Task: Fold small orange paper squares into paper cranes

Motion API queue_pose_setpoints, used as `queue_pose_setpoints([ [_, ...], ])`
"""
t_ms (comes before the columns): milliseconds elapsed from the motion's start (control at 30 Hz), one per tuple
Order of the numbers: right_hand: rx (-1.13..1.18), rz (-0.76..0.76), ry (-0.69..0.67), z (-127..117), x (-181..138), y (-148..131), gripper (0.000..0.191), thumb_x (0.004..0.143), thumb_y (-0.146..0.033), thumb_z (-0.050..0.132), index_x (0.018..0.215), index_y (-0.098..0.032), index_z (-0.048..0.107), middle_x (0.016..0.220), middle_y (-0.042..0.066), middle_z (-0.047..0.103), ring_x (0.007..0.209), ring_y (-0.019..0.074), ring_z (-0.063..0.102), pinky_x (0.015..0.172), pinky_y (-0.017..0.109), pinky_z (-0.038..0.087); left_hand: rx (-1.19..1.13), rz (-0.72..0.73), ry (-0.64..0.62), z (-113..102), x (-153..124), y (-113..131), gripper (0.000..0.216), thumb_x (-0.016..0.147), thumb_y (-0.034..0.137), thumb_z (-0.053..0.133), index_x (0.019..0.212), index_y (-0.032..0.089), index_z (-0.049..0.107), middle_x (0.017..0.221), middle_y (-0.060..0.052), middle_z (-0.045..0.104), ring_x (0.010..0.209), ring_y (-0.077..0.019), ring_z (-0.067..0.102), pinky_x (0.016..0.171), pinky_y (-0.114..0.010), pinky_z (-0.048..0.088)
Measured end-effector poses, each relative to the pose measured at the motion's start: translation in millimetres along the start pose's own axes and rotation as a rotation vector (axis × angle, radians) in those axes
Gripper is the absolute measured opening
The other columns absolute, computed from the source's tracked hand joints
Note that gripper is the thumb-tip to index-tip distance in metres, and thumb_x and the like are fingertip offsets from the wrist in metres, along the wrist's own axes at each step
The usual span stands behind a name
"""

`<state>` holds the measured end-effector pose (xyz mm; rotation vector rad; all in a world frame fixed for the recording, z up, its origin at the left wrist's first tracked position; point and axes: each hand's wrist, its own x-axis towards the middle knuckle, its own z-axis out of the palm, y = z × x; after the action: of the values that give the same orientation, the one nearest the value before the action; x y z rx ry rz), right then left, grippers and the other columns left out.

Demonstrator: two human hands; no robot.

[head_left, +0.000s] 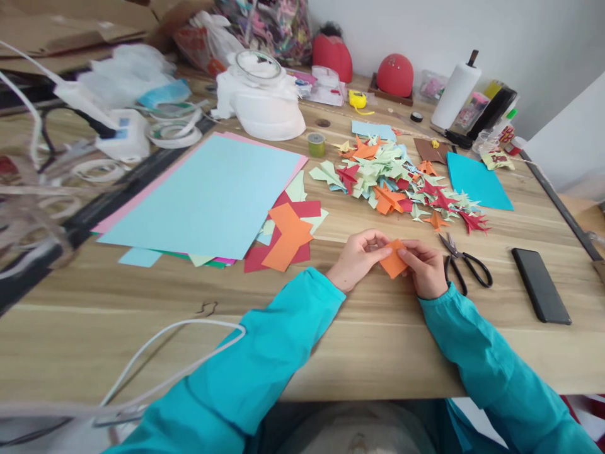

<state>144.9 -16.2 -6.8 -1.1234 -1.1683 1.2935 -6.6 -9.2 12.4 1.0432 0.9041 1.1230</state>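
A small orange paper piece (pixel 393 261) is held between both hands just above the wooden table (pixel 142 315). My left hand (pixel 355 257) pinches its left edge with fingers closed. On the right side, my right hand (pixel 425 268) grips the paper with thumb on top. Both arms wear teal sleeves. A heap of folded paper shapes (pixel 397 180) in green, orange and red lies beyond the hands.
Black scissors (pixel 466 261) lie right of my right hand, a black phone (pixel 540 285) further right. Large light-blue sheets (pixel 208 195) with red and orange pieces (pixel 286 236) lie left. A teal sheet (pixel 477 181), paper-towel roll (pixel 456 94), tape rolls (pixel 172 129) and white cable (pixel 179 347) surround.
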Motion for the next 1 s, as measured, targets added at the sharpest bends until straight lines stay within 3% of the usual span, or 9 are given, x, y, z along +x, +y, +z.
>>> queue_pose_setpoints([
  [200,0.01,0.001,-0.069,0.2,-1.4,-1.1,0.025,0.066,-0.034,0.072,0.088,-0.023,0.067,0.074,0.0,0.068,0.055,0.0123,0.057,0.042,0.022,0.043,0.033,0.009,-0.049,0.7,-0.6,0.5,0.021,0.063,0.026,0.07,0.074,0.014,0.057,0.073,0.001,0.059,0.068,-0.011,0.053,0.065,-0.024,0.042],
  [400,0.028,-0.016,-0.056,0.6,-2.1,-0.3,0.014,0.068,-0.03,0.071,0.08,-0.022,0.068,0.071,-0.001,0.067,0.058,0.0124,0.058,0.049,0.023,0.044,-0.03,-0.017,-0.059,0.7,-1.0,-0.7,0.019,0.062,0.023,0.07,0.068,0.014,0.055,0.068,0.003,0.057,0.066,-0.0097,0.052,0.064,-0.023,0.04],
  [533,0.048,0.009,-0.041,0.8,-2.7,-0.2,0.013,0.069,-0.029,0.07,0.08,-0.022,0.068,0.069,-0.001,0.066,0.055,0.0115,0.056,0.045,0.022,0.042,-0.095,-0.058,-0.054,1.1,-0.8,-1.7,0.022,0.06,0.024,0.072,0.063,0.015,0.052,0.065,0.003,0.056,0.063,-0.0095,0.051,0.063,-0.024,0.039],
  [767,0.056,0.019,-0.064,2.6,-3.9,-2.0,0.017,0.072,-0.03,0.067,0.088,-0.024,0.067,0.064,-0.002,0.065,0.048,0.0109,0.054,0.038,0.021,0.042,-0.128,-0.043,-0.001,3.0,-0.1,-3.9,0.02,0.059,0.023,0.072,0.074,0.016,0.06,0.063,0.004,0.055,0.062,-0.0087,0.05,0.061,-0.023,0.039],
  [1000,0.084,0.038,-0.059,5.7,-6.2,-4.2,0.011,0.071,-0.027,0.068,0.08,-0.022,0.07,0.072,0.001,0.066,0.054,0.0114,0.056,0.038,0.02,0.043,-0.213,-0.108,0.033,1.4,0.3,-5.4,0.013,0.054,0.016,0.071,0.058,0.013,0.059,0.062,0.001,0.061,0.062,-0.0115,0.056,0.061,-0.025,0.044],
])
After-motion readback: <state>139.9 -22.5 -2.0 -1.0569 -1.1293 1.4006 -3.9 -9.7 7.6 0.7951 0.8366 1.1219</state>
